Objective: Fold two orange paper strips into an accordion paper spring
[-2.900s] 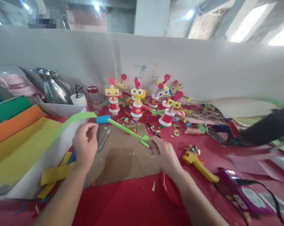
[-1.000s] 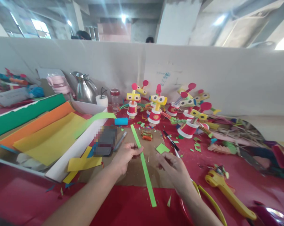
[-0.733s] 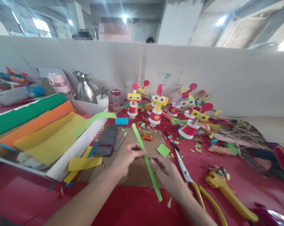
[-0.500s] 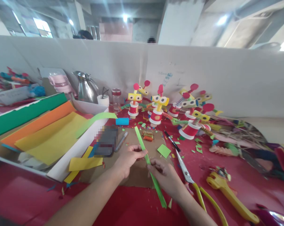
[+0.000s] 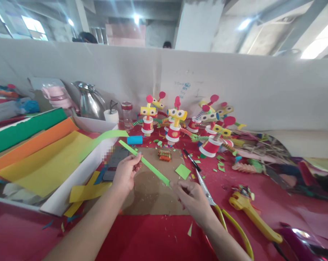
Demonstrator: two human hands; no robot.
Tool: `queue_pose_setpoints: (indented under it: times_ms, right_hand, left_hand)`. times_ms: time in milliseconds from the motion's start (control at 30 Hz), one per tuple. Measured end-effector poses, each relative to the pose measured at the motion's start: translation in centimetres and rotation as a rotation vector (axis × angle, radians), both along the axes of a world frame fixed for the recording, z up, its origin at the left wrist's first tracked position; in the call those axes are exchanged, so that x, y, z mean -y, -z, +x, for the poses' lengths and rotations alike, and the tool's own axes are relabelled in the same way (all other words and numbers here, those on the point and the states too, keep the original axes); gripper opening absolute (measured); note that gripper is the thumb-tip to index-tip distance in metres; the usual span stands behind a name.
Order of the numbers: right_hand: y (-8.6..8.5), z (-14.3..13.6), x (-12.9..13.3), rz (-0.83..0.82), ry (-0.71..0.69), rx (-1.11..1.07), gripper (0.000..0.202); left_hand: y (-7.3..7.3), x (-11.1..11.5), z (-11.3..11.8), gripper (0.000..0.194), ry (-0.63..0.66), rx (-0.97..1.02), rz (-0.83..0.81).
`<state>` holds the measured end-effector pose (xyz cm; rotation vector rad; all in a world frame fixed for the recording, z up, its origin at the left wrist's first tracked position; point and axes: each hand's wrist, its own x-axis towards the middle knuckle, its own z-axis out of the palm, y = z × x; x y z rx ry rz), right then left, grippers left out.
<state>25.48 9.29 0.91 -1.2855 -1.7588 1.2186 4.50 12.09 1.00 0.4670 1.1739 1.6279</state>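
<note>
A narrow light-green paper strip (image 5: 155, 169) is stretched at a slant over the brown cardboard (image 5: 150, 203). My left hand (image 5: 128, 171) pinches it between thumb and fingertips, with its far end sticking out up and left. At the strip's near end is my right hand (image 5: 191, 195), thumb and fingertips closed on the tip. Two or more small folded paper springs (image 5: 164, 156) lie on the board beyond. A green paper square (image 5: 183, 171) rests on the board's right side. Close to my right hand are scissors with yellow handles (image 5: 220, 217), partly hidden by my forearm.
A white box (image 5: 79, 174) of coloured paper sheets stands left, beside yellow strips (image 5: 89, 192) and a phone (image 5: 116, 159). Several paper-cup robot figures (image 5: 174, 132) stand at the back before a grey partition (image 5: 112, 65). A yellow tool (image 5: 254, 217) lies right, near a black pen (image 5: 191, 160).
My left hand has moved left with the strip, which now lies flatter. My right hand has shifted slightly right and holds its near end. The view has turned a little to the right.
</note>
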Motion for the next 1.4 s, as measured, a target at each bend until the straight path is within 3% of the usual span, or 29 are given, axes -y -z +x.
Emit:
queue_pose_setpoints:
  times_ms: [167,233,433,600,833,1167,1267,1400]
  right_hand:
    - [-0.4,0.5,-0.3,0.011,0.287,-0.253,0.046]
    - [-0.7,0.6,-0.4,0.034,0.311,-0.259,0.045]
    - [-0.6,-0.3,0.3,0.094,-0.022,-0.039,0.028]
    - [0.4,-0.9,0.6,0.068,-0.074,0.095,0.022]
    - [-0.1,-1.1,0.6,-0.015,-0.144,0.079,0.017]
    - [-0.2,0.0,-0.1,0.069,-0.222,0.158,0.019]
    - [-0.3,0.6,-0.6,0.117,-0.185,0.217,0.020]
    - [-0.1,1.7,-1.4,0.123,-0.130,0.319,0.021]
  left_hand:
    - [0.0,-0.1,0.1,0.025,0.039,0.034,-0.025]
    - [0.1,0.0,0.3,0.025,0.107,0.024,-0.042]
    - [-0.1,1.6,2.9,0.026,0.486,-0.136,-0.158]
    - [-0.2,3.0,4.9,0.025,0.579,-0.123,-0.101]
    - [0.3,2.4,4.2,0.026,0.422,-0.140,-0.191]
    - [0.7,0.3,0.9,0.034,0.045,-0.153,-0.072]
    - [0.6,0.0,0.2,0.035,-0.075,-0.148,-0.074]
    - [0.4,-0.2,-0.4,0.033,-0.131,-0.161,-0.065]
